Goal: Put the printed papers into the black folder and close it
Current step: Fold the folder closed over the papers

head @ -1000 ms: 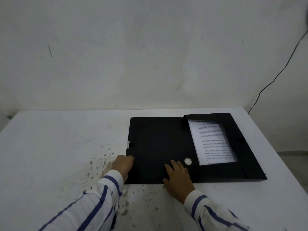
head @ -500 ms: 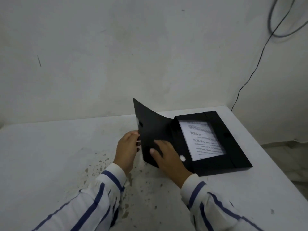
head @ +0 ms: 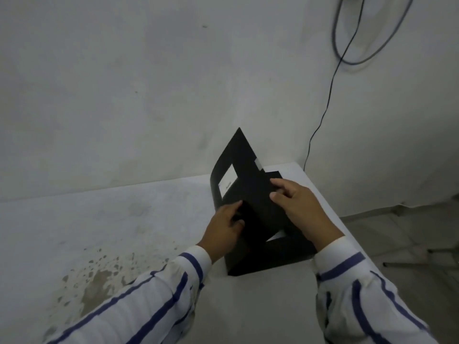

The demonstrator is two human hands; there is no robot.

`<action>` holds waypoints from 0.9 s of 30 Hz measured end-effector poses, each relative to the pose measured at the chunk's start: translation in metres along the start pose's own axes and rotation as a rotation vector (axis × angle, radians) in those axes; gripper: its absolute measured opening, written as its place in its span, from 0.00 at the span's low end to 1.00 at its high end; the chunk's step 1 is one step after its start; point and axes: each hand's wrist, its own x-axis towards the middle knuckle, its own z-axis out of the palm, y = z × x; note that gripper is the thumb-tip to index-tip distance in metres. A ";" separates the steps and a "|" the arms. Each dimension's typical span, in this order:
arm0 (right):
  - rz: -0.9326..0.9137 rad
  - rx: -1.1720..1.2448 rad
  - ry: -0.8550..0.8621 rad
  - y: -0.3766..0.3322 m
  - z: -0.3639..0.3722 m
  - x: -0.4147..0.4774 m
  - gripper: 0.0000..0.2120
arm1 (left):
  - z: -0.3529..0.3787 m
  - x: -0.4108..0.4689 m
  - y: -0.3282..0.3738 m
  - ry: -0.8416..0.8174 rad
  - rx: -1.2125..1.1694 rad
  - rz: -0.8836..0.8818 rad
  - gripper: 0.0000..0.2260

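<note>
Head view: one black folder [head: 250, 214] at the right end of the white table [head: 129, 219], near the wall, cover raised steeply and part-way swung over the tray below. Left hand [head: 224, 232] at the near-left edge of the cover, fingers [head: 236, 207] curled round that edge, pinching it. Right hand [head: 301, 207] flat against the upper face of the cover, fingers [head: 279, 184] loosely spread and pressing, not gripping. Printed papers [head: 277, 236] judged already inside the tray: only a small white sliver visible beneath the cover at the near side, sheet count not readable. One white label [head: 227, 180] on the spine, one pale tab [head: 258, 163] at the cover's free edge. Long axis of the folder running from near to far, hinge along the left side, tray lying to the right of and beneath both hands. Closing direction therefore rightward and down; right hand nearer the landing area and better placed to press the cover home, left hand serving as guide at the edge. Remaining work, as judged: lower the cover fully, seat it flat. Two striped sleeves, one dark cable [head: 323, 115] down the wall, clear of the work.
</note>
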 end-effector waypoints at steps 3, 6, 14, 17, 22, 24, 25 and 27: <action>0.066 -0.209 0.043 0.043 -0.031 0.011 0.18 | 0.028 0.012 -0.012 -0.081 0.100 -0.106 0.26; 0.179 -0.250 0.042 0.087 -0.041 0.017 0.17 | 0.046 0.019 -0.023 -0.134 0.242 -0.184 0.28; 0.296 -0.390 -0.057 0.163 -0.020 0.018 0.13 | 0.073 0.027 -0.032 -0.076 0.422 -0.259 0.30; 0.267 -0.483 -0.076 0.169 -0.009 0.018 0.16 | 0.077 0.028 -0.035 -0.070 0.494 -0.259 0.30; 0.156 -0.534 -0.191 0.174 0.005 0.019 0.24 | 0.082 0.030 -0.036 -0.087 0.599 -0.277 0.30; 0.138 -0.573 -0.207 0.177 0.006 0.020 0.24 | 0.083 0.030 -0.036 -0.090 0.644 -0.274 0.30; 0.122 -0.603 -0.203 0.179 0.006 0.020 0.24 | 0.083 0.030 -0.036 -0.088 0.663 -0.271 0.30; 0.091 -0.674 -0.202 0.180 0.003 0.022 0.23 | 0.083 0.031 -0.035 -0.086 0.685 -0.274 0.30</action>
